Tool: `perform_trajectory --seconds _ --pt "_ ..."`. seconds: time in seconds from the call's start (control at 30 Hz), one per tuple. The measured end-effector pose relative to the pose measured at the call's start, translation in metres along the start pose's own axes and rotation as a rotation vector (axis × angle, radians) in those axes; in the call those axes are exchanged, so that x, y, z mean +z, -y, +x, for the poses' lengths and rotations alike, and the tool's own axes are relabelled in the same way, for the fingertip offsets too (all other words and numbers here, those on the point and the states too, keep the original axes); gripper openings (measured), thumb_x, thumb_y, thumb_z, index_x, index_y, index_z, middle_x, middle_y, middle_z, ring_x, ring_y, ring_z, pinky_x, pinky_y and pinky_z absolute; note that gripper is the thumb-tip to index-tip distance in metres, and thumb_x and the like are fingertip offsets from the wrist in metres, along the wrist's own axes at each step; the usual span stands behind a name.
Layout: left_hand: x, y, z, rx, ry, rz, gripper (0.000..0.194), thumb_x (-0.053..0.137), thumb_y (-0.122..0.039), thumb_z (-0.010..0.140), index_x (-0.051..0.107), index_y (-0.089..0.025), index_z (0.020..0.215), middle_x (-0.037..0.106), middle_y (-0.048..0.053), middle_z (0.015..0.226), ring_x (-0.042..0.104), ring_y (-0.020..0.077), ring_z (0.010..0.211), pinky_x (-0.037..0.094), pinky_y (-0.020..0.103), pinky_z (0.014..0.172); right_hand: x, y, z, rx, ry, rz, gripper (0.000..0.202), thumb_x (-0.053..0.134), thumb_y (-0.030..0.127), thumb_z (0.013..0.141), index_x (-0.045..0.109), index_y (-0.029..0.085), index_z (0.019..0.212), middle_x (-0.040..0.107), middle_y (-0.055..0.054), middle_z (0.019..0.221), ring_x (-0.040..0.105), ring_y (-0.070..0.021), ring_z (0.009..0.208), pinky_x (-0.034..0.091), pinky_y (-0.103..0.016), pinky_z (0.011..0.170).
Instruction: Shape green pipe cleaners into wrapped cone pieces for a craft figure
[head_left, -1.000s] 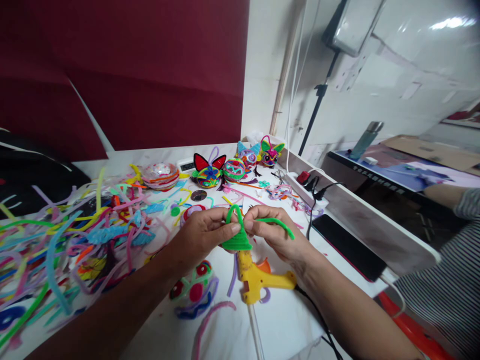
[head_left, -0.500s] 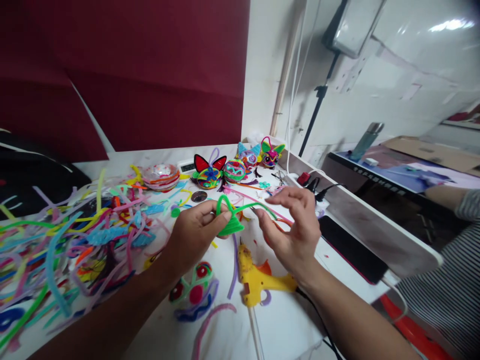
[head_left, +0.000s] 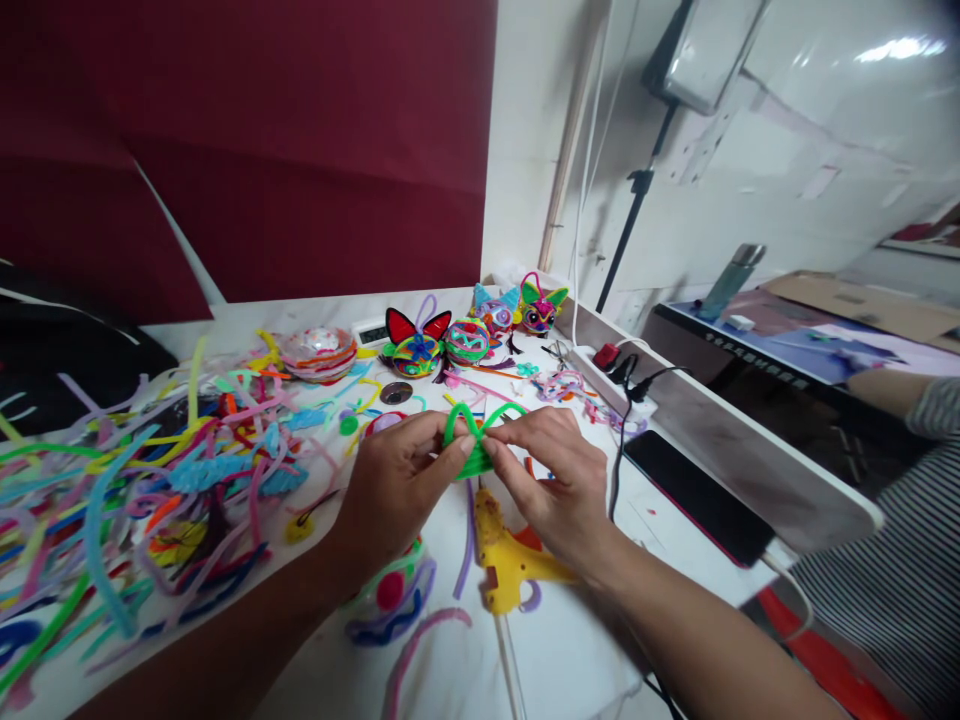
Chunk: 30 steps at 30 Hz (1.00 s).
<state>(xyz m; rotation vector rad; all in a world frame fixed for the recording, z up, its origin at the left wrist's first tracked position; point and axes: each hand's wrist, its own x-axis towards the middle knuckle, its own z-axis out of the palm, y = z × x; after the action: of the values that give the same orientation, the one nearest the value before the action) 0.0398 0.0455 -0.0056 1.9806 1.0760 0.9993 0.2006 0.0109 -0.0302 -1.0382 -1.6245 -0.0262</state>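
A bright green pipe cleaner [head_left: 474,462], bent into loops above a flat zigzag part, is held up over the table. My left hand [head_left: 397,480] pinches its left side between thumb and fingers. My right hand [head_left: 551,480] pinches the strand at the right, its fingertips close beside the left thumb. Below the hands lies a yellow glue gun [head_left: 499,555] with a clear glue stick at its rear. A decorated ball [head_left: 390,595] with a red pompom and a blue wavy strip sits under my left forearm, partly hidden by it.
Loose coloured pipe cleaners [head_left: 150,500] cover the left of the table. Several finished ornaments [head_left: 418,345] stand at the back. A black phone [head_left: 697,495] and a power strip [head_left: 611,378] lie along the right edge. A person in a striped sleeve [head_left: 892,570] is at the right.
My right hand has moved left and closed on the green strand, which is now bent up into a second loop. My left hand has shifted slightly right with the pipe cleaner.
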Motion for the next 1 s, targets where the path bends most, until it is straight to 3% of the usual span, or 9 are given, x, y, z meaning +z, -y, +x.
perform_trajectory --seconds 0.37,0.67,1.0 --pt "-0.0009 -0.0009 -0.0008 0.102 -0.002 0.072 0.017 0.056 -0.029 0.084 0.057 -0.019 0.070 0.057 -0.005 0.066 0.051 0.0097 0.061 0.032 0.019 0.050 0.0033 -0.0025 -0.0002 0.074 0.022 0.110 0.008 0.063 0.018 0.083 0.069 0.021 0.084 0.071 -0.003 0.074 0.063 -0.0178 0.071 0.046 -0.037 0.073" --pt "-0.0006 -0.0010 0.0015 0.068 0.028 0.003 0.017 0.056 -0.031 0.085 0.058 -0.019 0.072 0.056 -0.004 0.068 0.049 0.0108 0.062 0.034 0.020 0.052 0.0033 -0.0034 0.0015 0.179 0.026 0.173 0.006 0.064 0.020 0.082 0.069 0.022 0.084 0.069 -0.003 0.077 0.062 -0.0173 0.073 0.048 -0.033 0.069" --pt "-0.0029 0.0003 0.0005 0.126 0.030 0.078 0.017 0.054 -0.027 0.087 0.057 -0.019 0.073 0.052 -0.006 0.065 0.048 0.0093 0.060 0.035 0.019 0.055 0.0039 -0.0024 0.0008 0.134 0.038 0.152 0.009 0.062 0.018 0.083 0.069 0.021 0.088 0.069 -0.004 0.077 0.061 -0.0176 0.074 0.046 -0.034 0.071"
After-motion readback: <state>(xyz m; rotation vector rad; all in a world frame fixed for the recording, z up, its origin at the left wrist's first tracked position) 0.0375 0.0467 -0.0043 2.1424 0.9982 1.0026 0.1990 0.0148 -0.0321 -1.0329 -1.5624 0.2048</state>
